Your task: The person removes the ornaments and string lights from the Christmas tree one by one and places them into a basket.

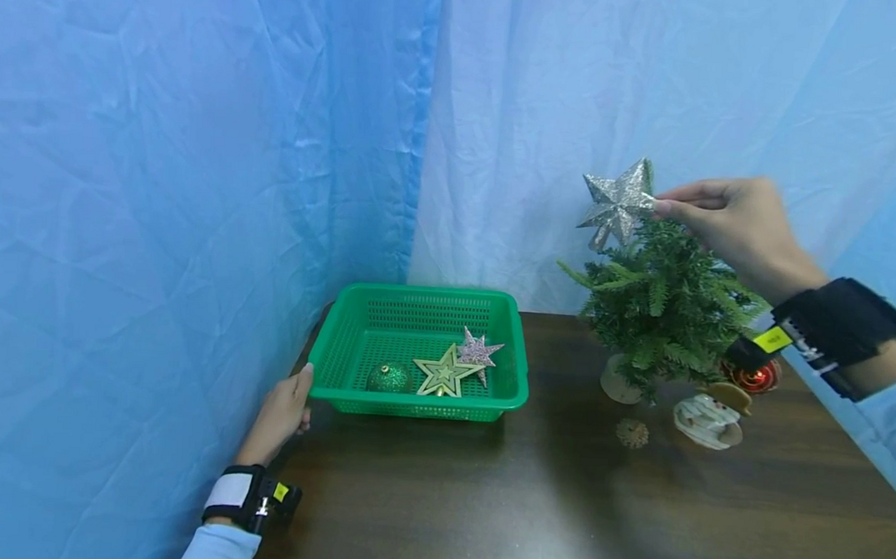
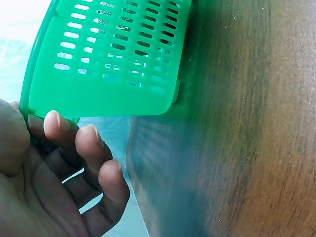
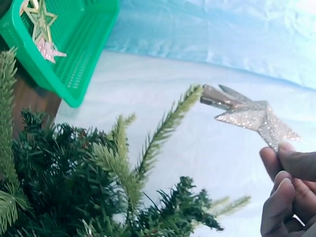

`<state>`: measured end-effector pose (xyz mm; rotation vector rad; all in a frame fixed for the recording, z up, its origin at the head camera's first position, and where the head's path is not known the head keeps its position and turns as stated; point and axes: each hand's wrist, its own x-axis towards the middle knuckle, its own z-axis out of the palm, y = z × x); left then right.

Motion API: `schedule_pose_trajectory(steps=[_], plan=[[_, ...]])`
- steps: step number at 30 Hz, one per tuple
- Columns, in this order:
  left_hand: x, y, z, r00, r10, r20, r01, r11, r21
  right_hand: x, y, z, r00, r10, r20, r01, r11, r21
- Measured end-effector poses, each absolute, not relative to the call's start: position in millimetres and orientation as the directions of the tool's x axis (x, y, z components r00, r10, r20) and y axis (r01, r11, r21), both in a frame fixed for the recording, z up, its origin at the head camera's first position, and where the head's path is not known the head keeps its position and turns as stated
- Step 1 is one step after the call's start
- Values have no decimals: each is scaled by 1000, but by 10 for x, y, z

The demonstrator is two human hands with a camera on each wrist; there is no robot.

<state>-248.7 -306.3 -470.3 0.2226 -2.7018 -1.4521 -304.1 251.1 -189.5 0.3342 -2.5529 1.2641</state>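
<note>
My right hand [image 1: 750,230] pinches one point of a silver glitter star tree topper [image 1: 618,202] between thumb and fingers. In the right wrist view, the tube at the base of the star topper [image 3: 261,121] is right at the tip of the tree's top sprig [image 3: 170,123]. The small artificial Christmas tree [image 1: 665,306] stands below it. At the left, my left hand [image 1: 280,410] grips the near left corner of a green plastic basket [image 1: 420,402], thumb over the rim. The other fingers curl below the rim in the left wrist view.
Inside the basket lie a green glitter ball [image 1: 389,378], a gold star [image 1: 446,371] and a pink glitter star [image 1: 476,352]. Near the tree's base are a pinecone [image 1: 632,433], a snowman ornament [image 1: 708,422] and a red ball [image 1: 757,376]. Blue curtains [image 1: 197,177] border the dark wooden table [image 1: 438,496].
</note>
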Motion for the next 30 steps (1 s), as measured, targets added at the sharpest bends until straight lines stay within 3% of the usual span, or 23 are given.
schedule_pose_trajectory(steps=[15,30], plan=[[-2475,-3050,-4694,-988,-153,-7,-89,533,841,-2990,2358,-1995,-945,-126,300,-321,519,-792],[-2491,-3085,-4719,-989,-148,11,-72,541,838,-2945,2211,-2127,-945,-168,281,-325,575,-751]])
